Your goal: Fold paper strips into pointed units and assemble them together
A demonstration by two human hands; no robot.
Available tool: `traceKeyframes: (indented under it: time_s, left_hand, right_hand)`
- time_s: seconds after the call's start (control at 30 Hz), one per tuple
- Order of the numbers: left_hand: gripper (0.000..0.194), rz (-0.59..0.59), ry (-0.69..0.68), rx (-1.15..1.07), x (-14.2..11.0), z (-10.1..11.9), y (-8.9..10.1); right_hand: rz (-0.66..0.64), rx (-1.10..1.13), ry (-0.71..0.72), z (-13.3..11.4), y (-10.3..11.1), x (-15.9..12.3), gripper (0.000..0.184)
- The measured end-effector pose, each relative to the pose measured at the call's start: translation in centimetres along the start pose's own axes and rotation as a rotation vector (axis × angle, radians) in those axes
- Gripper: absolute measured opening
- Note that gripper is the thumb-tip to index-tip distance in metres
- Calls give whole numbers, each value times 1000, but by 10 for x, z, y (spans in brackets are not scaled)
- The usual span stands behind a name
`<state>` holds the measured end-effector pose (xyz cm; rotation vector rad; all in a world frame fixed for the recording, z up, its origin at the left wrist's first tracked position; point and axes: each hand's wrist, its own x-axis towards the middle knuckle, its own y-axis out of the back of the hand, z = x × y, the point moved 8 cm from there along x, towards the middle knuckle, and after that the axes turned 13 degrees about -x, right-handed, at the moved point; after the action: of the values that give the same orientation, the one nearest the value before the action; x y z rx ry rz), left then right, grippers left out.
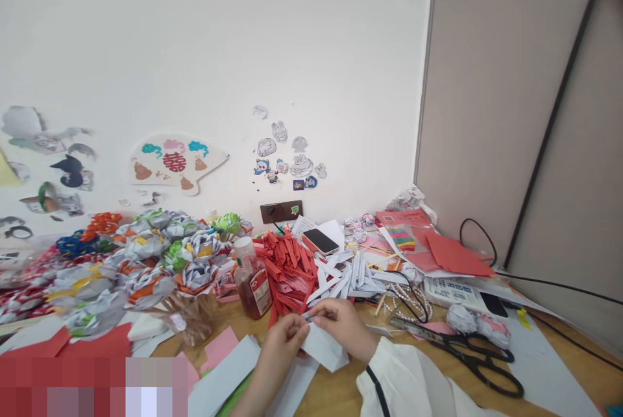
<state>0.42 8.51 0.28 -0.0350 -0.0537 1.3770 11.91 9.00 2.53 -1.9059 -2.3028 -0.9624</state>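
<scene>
- two bare hands meet over a wooden desk [335, 397], working a piece of white paper [327, 347] on the near right side of a bottle of red liquid [253, 284].
- left hand [291, 331]: thumb and fingertips closed in a pinch on the paper's upper end, nearer the wearer than the bottle.
- right hand [344, 323]: fingers bent, tips closed on the same end, farther right of the bottle than its partner; a dark spot between the fingertips is too small to make out.
- the step in hand looks like folding, with the upper end worked in the fingers while the broad lower part hangs open below.
- the next move seems to call for a steady pinch from the left and a firm press along the crease from the right, keeping the edges even.
- folded red paper strips [292, 268] heap just right of the bottle; folded white paper strips [353, 274] lie beyond them, farther right.
- a smartphone [320, 240] rests behind and to the right of the bottle, black-handled scissors [479, 358] well to its right.
- paper flowers [150, 248] crowd the left side of the bottle.
</scene>
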Motion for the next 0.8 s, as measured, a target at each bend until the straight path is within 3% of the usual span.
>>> traceKeyframes:
  time_s: [0.23, 0.8]
  left_hand:
    - [31, -16, 30, 90, -3, -3, -2]
    - [29, -59, -80, 233, -5, 7, -8]
  right_hand:
    - [-14, -218, 115, -14, 1, -2, 19]
    - [-75, -347, 180, -19, -4, -6, 25]
